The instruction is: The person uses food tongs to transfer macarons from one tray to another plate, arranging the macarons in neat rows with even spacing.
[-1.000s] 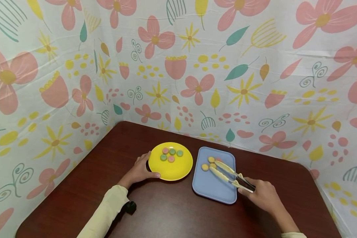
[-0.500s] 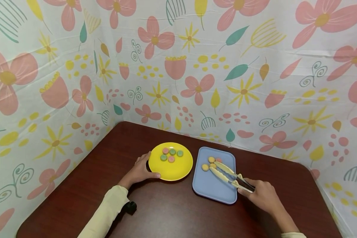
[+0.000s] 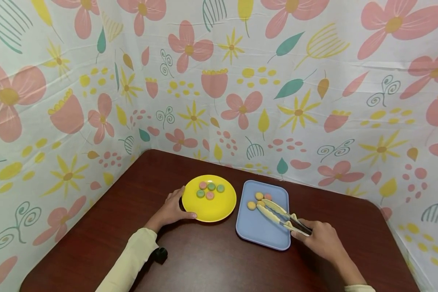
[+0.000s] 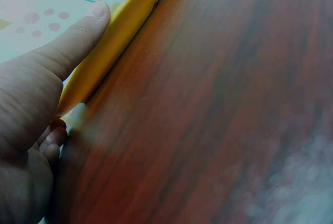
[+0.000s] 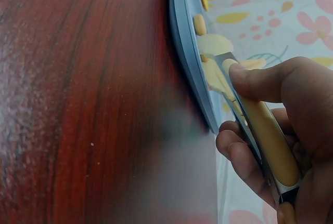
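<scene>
My left hand point(image 3: 170, 209) holds the yellow plate point(image 3: 211, 211) at its left rim, thumb along the front edge and fingers around the far side. Several pink and green macarons point(image 3: 211, 186) sit on the plate's far half. With my right hand point(image 3: 322, 239) I grip a pair of tongs point(image 5: 270, 141), cream-coloured at the tips and handles. The spread tips of the tongs lie low over the blue tray point(image 3: 257, 232), right at a yellow macaron point(image 3: 260, 203). Two more yellow macarons point(image 3: 251, 206) and a pink macaron point(image 3: 268, 196) are grouped beside it, the pink partly hidden.
Plate and tray stand side by side on a dark red-brown wooden table point(image 3: 200, 255), with a narrow gap between them. Flower-printed cloth point(image 3: 241, 134) hangs along the table's back and left edges. A small black device point(image 3: 160, 255) is at my left wrist.
</scene>
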`<state>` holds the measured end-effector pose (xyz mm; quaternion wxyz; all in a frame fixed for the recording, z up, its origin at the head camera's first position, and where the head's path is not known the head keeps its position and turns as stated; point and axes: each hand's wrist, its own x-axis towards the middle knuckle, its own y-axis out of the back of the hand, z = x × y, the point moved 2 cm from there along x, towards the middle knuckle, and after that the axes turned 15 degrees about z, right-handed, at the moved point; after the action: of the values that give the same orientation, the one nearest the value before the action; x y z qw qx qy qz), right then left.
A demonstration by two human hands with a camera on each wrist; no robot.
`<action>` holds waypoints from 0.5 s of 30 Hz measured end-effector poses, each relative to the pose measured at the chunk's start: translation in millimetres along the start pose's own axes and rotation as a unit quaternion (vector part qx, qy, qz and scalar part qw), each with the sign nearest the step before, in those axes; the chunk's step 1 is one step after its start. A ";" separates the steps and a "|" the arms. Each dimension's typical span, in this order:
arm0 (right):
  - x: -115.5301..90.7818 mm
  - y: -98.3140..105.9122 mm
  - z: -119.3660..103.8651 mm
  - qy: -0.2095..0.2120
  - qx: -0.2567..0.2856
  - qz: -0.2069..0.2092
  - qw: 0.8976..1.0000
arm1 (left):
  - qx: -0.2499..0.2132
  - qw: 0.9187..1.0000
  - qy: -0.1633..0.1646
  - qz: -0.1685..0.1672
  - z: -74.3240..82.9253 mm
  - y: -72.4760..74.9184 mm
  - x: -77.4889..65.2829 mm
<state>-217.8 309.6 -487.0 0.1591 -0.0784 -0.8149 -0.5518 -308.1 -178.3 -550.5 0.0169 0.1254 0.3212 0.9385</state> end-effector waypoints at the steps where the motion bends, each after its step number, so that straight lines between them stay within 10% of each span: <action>1: -0.5 -0.2 0.1 -0.001 0.001 0.002 1.000 | 0.001 1.000 -0.001 0.001 -0.1 0.1 0.0; 15: -2.6 3.6 1.5 0.002 0.008 0.029 1.000 | 0.004 1.000 0.005 -0.001 1.3 1.1 -1.1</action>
<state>-214.5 312.4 -485.2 0.1771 -0.0993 -0.8162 -0.5409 -306.7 -178.5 -549.1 0.0160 0.1204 0.3248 0.9379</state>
